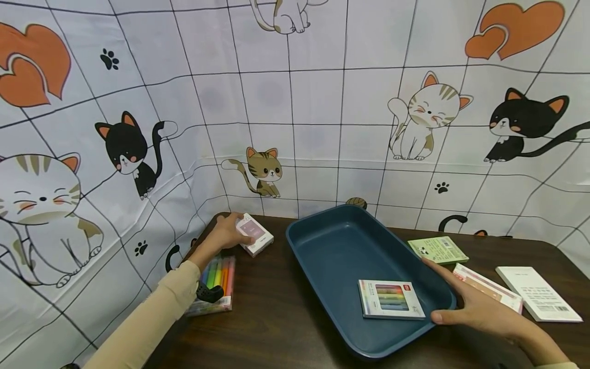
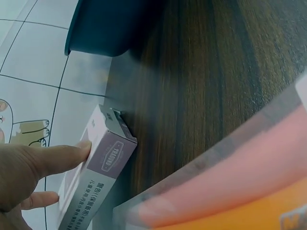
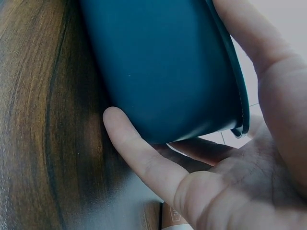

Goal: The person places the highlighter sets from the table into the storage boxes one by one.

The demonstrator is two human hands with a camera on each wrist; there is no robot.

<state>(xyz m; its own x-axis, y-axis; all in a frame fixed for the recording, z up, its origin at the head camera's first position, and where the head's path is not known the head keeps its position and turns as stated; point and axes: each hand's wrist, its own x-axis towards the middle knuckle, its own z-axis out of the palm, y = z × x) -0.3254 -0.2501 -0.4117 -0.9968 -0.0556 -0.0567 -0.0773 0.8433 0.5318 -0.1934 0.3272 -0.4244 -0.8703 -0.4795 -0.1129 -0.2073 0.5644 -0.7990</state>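
At the back left of the table, my left hand (image 1: pixel 225 233) holds a small white-and-lilac box (image 1: pixel 256 237). In the left wrist view, the thumb presses one edge of this box (image 2: pixel 108 153) and a finger lies along its other side. A deep blue tray (image 1: pixel 332 256) stands slanted in the middle. Inside its near right end lies a flat white box with rainbow-coloured sticks pictured on it (image 1: pixel 392 300). My right hand (image 1: pixel 479 305) grips the tray's near right corner. Its thumb lies at the rim, and the fingers run along the outer wall (image 3: pixel 158 72).
A clear pack of coloured markers (image 1: pixel 223 279) lies below my left wrist. Right of the tray are a green box (image 1: pixel 439 249), a white-and-pink box (image 1: pixel 488 288) partly behind my right hand, and a white box (image 1: pixel 538 293). A cat-print cloth (image 1: pixel 318 143) hangs behind the table.
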